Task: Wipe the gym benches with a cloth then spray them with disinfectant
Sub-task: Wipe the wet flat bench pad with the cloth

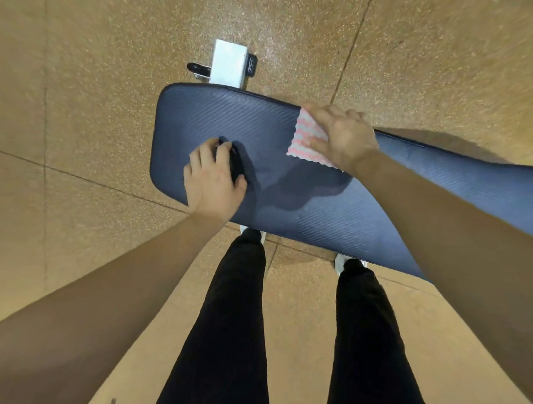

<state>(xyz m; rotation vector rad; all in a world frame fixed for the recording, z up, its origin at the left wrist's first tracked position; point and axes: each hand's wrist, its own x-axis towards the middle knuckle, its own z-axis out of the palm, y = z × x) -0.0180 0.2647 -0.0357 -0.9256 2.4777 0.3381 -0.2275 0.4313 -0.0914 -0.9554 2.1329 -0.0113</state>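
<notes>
Right hand (339, 137) lies flat, fingers straight, pressing the pink-and-white cloth (303, 126) onto the bench pad (320, 211) at its far edge. Left hand (212, 180) curls round a dark object (237, 169), too hidden to name, resting on the pad. Best approach here looks like even pressure and overlapping strokes, edge to edge.

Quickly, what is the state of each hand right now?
Left hand: curled round a dark object on the bench; its kind cannot be told.
Right hand: open, pressing the cloth on the bench.
</notes>
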